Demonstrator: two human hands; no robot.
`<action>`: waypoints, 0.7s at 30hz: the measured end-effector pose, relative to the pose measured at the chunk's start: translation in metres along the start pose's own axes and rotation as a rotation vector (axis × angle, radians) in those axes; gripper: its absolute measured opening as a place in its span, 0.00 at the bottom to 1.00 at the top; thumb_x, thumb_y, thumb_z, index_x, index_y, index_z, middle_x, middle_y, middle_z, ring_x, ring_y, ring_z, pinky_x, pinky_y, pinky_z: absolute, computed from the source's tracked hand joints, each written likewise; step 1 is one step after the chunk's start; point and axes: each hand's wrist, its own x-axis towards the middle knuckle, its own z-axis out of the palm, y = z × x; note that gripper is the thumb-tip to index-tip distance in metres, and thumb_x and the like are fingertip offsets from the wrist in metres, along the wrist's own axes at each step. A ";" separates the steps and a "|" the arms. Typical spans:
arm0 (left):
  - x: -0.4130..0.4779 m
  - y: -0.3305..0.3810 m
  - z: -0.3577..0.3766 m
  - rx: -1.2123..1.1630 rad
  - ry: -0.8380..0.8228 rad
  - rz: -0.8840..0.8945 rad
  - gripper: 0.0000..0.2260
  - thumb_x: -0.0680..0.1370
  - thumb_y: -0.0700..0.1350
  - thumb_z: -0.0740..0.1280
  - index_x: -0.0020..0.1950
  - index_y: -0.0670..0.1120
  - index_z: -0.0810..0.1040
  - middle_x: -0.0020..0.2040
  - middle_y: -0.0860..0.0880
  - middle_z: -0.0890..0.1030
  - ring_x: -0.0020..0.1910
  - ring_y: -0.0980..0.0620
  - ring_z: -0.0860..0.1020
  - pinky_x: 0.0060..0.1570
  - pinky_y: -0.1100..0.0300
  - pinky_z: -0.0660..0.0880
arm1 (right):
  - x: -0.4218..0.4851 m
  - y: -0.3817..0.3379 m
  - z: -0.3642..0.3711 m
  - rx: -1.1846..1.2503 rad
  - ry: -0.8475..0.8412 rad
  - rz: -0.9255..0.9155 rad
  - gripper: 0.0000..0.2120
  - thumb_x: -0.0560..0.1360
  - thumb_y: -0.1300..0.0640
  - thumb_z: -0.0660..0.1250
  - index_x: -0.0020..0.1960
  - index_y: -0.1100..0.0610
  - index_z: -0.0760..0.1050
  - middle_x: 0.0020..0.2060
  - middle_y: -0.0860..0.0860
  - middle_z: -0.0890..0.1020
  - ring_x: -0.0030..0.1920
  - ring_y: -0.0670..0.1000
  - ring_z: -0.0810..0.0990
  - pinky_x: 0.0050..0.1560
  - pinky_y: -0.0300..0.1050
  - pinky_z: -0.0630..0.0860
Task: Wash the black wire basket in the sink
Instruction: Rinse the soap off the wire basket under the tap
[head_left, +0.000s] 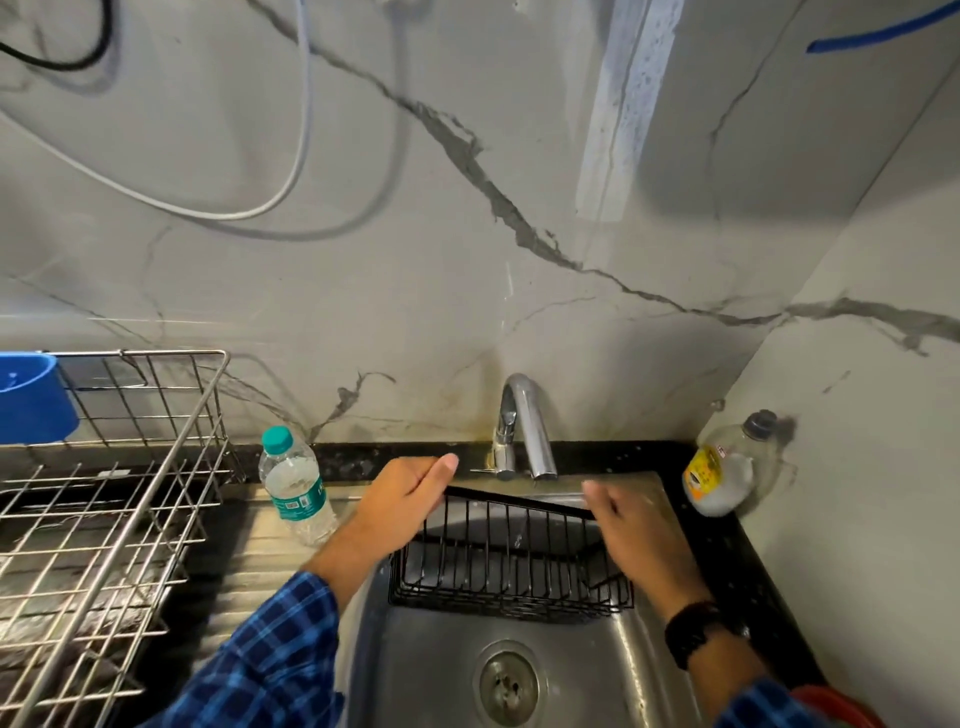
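The black wire basket (498, 566) is tilted in the steel sink (436, 670), under the chrome tap (524, 426). A thin stream of water falls from the spout into the basket. My left hand (402, 493) grips the basket's top rim at its left corner. My right hand (634, 535) lies over the right end of the rim with fingers spread and blurred; whether it grips the wire is unclear. The basket's right side is hidden behind that hand.
A clear water bottle with a teal cap (296, 486) stands left of the sink. A steel dish rack (104, 499) with a blue cup holder (31, 395) fills the left counter. A soap bottle (727, 467) sits in the right corner. A drain (509, 680) lies below the basket.
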 end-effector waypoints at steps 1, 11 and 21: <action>0.002 0.007 0.003 0.040 -0.003 0.031 0.22 0.84 0.53 0.58 0.30 0.51 0.62 0.24 0.56 0.64 0.24 0.58 0.62 0.27 0.66 0.60 | -0.002 -0.010 0.004 -0.166 -0.061 -0.051 0.28 0.82 0.38 0.51 0.40 0.57 0.77 0.33 0.54 0.79 0.34 0.53 0.79 0.31 0.29 0.68; -0.004 0.016 0.024 -0.175 -0.015 0.013 0.21 0.85 0.47 0.56 0.32 0.52 0.74 0.25 0.56 0.73 0.27 0.60 0.70 0.31 0.69 0.68 | -0.013 -0.065 0.063 -0.384 -0.071 -0.490 0.23 0.82 0.41 0.43 0.51 0.46 0.77 0.42 0.43 0.82 0.44 0.42 0.78 0.57 0.43 0.73; -0.010 -0.015 0.008 -0.013 0.017 -0.006 0.25 0.82 0.65 0.51 0.33 0.52 0.74 0.28 0.53 0.76 0.29 0.59 0.74 0.33 0.65 0.70 | -0.017 -0.036 0.051 0.678 0.016 0.240 0.14 0.83 0.49 0.60 0.53 0.58 0.79 0.45 0.53 0.79 0.45 0.49 0.77 0.44 0.40 0.71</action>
